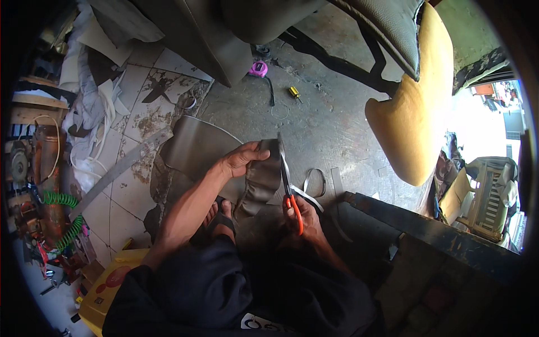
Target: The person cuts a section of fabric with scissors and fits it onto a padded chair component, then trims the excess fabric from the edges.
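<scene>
My left hand (245, 159) pinches the upper left edge of a brown leather-like sheet (263, 178), thumb on top. The sheet hangs in folds over my feet. Gripped in my right hand (306, 218) are scissors (293, 212) with orange handles, their blades pointing up along the sheet's right edge. A thin pale strip lies right against the blades there; whether it is still joined to the sheet I cannot tell. Another, larger brown piece (197, 145) is spread on the floor beyond my left forearm.
A pink tape measure (259, 69) and a yellow-handled screwdriver (294, 92) lie on the concrete floor ahead. Cut strips (315, 182) lie to the right. Yellow seat foam (416, 129) hangs at the upper right above a metal beam (432, 227). A green coiled hose (70, 222) is at the left.
</scene>
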